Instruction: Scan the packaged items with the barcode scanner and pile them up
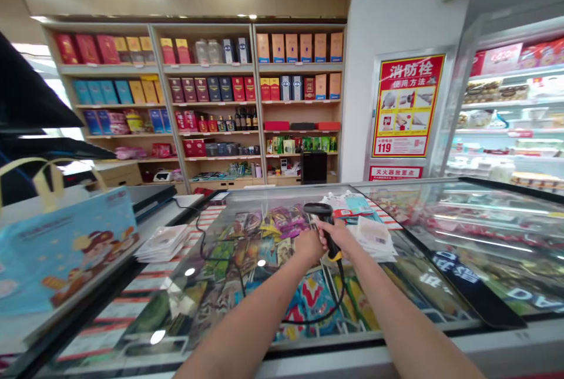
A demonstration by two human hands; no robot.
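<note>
Above the glass lid (291,270) of a chest freezer, my right hand (341,235) is wrapped round the handle of a black barcode scanner (319,210) with a yellow base. Its black cord (342,291) hangs from the handle and loops left across the glass. My left hand (309,245) is closed right beside the scanner, against the right hand's fingertips. Whatever its fingers hold, if anything, is hidden. A stack of white packets (373,239) lies on the glass just right of my right hand, with blue and red packets (352,207) behind it.
A blue gift bag (66,244) with yellow handles stands at left, near another white stack (163,241). Frozen packages (315,297) show through the glass. A black sliding-lid edge (467,285) crosses at right. Shelves of boxes (214,90) line the back wall; a lit refrigerated display (511,132) stands right.
</note>
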